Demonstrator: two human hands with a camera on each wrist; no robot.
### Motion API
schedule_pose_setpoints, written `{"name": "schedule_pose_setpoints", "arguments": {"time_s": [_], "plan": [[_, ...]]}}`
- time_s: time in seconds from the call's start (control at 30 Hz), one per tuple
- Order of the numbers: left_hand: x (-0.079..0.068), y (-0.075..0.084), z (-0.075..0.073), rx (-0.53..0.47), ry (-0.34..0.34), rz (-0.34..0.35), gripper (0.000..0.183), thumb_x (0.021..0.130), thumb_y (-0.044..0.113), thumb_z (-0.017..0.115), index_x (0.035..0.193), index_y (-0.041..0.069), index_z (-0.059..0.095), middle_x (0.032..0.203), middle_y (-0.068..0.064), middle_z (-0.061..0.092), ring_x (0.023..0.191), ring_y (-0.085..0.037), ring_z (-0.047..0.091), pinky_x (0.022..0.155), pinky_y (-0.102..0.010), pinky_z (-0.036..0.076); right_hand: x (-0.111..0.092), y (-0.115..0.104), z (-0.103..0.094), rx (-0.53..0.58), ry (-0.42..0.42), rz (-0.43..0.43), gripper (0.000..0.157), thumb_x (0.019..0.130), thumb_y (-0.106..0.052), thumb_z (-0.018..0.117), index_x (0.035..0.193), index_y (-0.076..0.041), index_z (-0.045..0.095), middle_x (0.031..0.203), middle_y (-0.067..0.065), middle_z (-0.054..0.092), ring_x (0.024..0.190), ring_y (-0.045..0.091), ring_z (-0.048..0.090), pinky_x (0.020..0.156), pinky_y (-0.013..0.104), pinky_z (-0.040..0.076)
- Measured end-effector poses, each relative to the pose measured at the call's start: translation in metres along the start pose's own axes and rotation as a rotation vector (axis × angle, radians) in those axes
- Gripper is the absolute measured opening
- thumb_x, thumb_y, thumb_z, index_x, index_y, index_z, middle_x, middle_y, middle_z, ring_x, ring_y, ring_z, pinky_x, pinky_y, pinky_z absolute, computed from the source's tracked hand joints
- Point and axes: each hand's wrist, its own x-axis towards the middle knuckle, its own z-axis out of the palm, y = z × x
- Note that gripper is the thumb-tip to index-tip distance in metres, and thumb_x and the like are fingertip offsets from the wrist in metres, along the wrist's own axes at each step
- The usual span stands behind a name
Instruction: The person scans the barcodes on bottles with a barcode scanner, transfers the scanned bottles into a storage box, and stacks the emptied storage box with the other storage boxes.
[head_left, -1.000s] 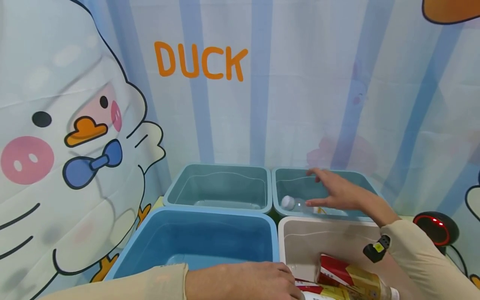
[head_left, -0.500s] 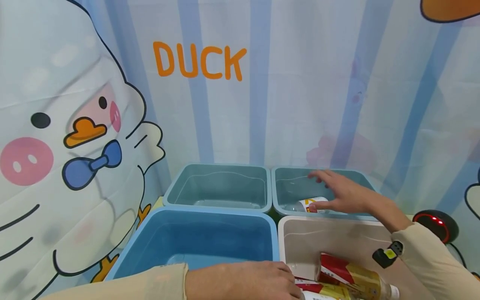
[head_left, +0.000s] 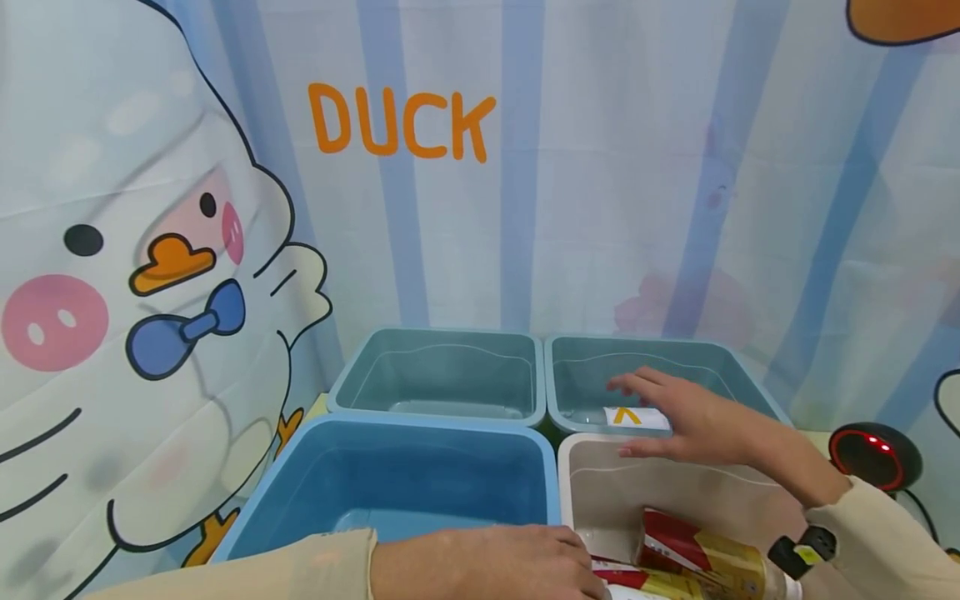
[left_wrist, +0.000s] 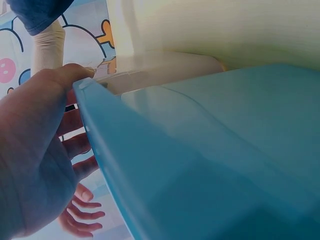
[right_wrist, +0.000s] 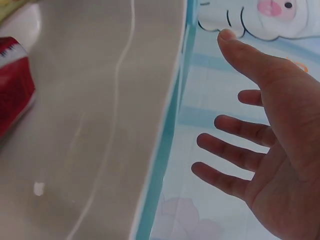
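Observation:
My left hand (head_left: 483,562) rests near the right front side of the blue bin (head_left: 551,483). In the left wrist view its thumb lies at the rim of the blue bin (left_wrist: 107,135), and its loosely extended fingers show beyond that rim. My right hand (head_left: 697,421) hovers with fingers spread over the border between the right teal bin (head_left: 551,379) and the beige bin (head_left: 565,492); it holds nothing. Inside that teal bin lies a clear plastic bottle (head_left: 637,417) with a white and yellow label, partly hidden by the hand. The right wrist view also shows the hand (right_wrist: 280,135) apart from the beige wall.
Red and gold labelled bottles (head_left: 705,550) lie in the beige bin, some cut off at the frame edge. A second teal bin (head_left: 450,332) stands back left. A black device with a red light ring (head_left: 873,457) sits at right. A duck-print curtain (head_left: 600,183) hangs behind.
My right hand has moved down, back and slightly right from above the teal bin. The bottle in that bin has rolled, its label now turned into view. My left hand stays put.

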Motion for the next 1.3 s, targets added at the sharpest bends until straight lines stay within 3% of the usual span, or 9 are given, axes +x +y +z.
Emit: {"name": "schedule_pose_setpoints", "arguments": {"time_s": [0.17, 0.33, 0.53, 0.67, 0.87, 1.2, 1.3], "plan": [[0.001, 0.0, 0.001, 0.005, -0.001, -0.008, 0.058, 0.089, 0.042, 0.078, 0.144, 0.029, 0.064, 0.14, 0.018, 0.062, 0.13, 0.004, 0.051, 0.11, -0.015, 0.032, -0.011, -0.012, 0.007, 0.03, -0.085, -0.017, 0.069, 0.092, -0.062, 0.07, 0.143, -0.017, 0.056, 0.13, -0.003, 0.061, 0.109, 0.017, 0.063, 0.088, 0.041, 0.058], [0.001, 0.0, 0.001, 0.014, 0.0, -0.002, 0.057, 0.09, 0.043, 0.077, 0.143, 0.03, 0.064, 0.14, 0.019, 0.062, 0.13, 0.004, 0.051, 0.111, -0.016, 0.031, -0.021, -0.016, 0.016, 0.1, -0.23, 0.019, 0.066, 0.091, -0.065, 0.069, 0.137, -0.019, 0.061, 0.126, -0.004, 0.064, 0.109, 0.018, 0.064, 0.088, 0.043, 0.058], [0.0, 0.0, 0.001, 0.006, 0.006, 0.008, 0.054, 0.092, 0.044, 0.075, 0.143, 0.029, 0.065, 0.139, 0.019, 0.062, 0.129, 0.004, 0.051, 0.112, -0.016, 0.031, -0.033, -0.014, 0.031, 0.202, -0.377, 0.075, 0.049, 0.089, -0.054, 0.079, 0.128, -0.028, 0.065, 0.118, -0.011, 0.066, 0.099, 0.012, 0.065, 0.086, 0.038, 0.059], [0.0, 0.0, 0.001, 0.019, 0.005, 0.011, 0.056, 0.09, 0.044, 0.076, 0.143, 0.029, 0.065, 0.14, 0.018, 0.062, 0.13, 0.004, 0.051, 0.112, -0.015, 0.028, -0.041, -0.013, 0.04, 0.246, -0.426, 0.061, 0.041, 0.088, -0.048, 0.081, 0.123, -0.034, 0.066, 0.107, -0.018, 0.066, 0.089, 0.007, 0.063, 0.08, 0.031, 0.058], [0.0, 0.0, 0.0, 0.009, -0.007, 0.001, 0.056, 0.091, 0.046, 0.075, 0.144, 0.031, 0.063, 0.14, 0.02, 0.061, 0.13, 0.005, 0.05, 0.112, -0.015, 0.028, -0.05, -0.013, 0.047, 0.36, -0.47, -0.01, 0.037, 0.089, -0.042, 0.082, 0.12, -0.033, 0.067, 0.091, -0.016, 0.066, 0.076, 0.004, 0.063, 0.066, 0.026, 0.056], [-0.002, 0.0, 0.001, -0.008, 0.021, 0.017, 0.052, 0.093, 0.045, 0.074, 0.142, 0.03, 0.066, 0.137, 0.019, 0.063, 0.127, 0.006, 0.052, 0.111, -0.013, 0.027, -0.053, -0.011, 0.05, 0.397, -0.587, -0.05, 0.036, 0.089, -0.044, 0.079, 0.12, -0.029, 0.069, 0.094, -0.017, 0.067, 0.077, 0.0, 0.06, 0.066, 0.022, 0.054], [-0.001, 0.0, 0.001, 0.006, 0.025, 0.021, 0.053, 0.091, 0.045, 0.075, 0.141, 0.029, 0.066, 0.135, 0.019, 0.065, 0.126, 0.007, 0.053, 0.111, -0.013, 0.027, -0.053, -0.012, 0.051, 0.409, -0.638, -0.028, 0.032, 0.087, -0.04, 0.081, 0.116, -0.029, 0.07, 0.094, -0.016, 0.067, 0.08, 0.0, 0.06, 0.069, 0.023, 0.055]]}}
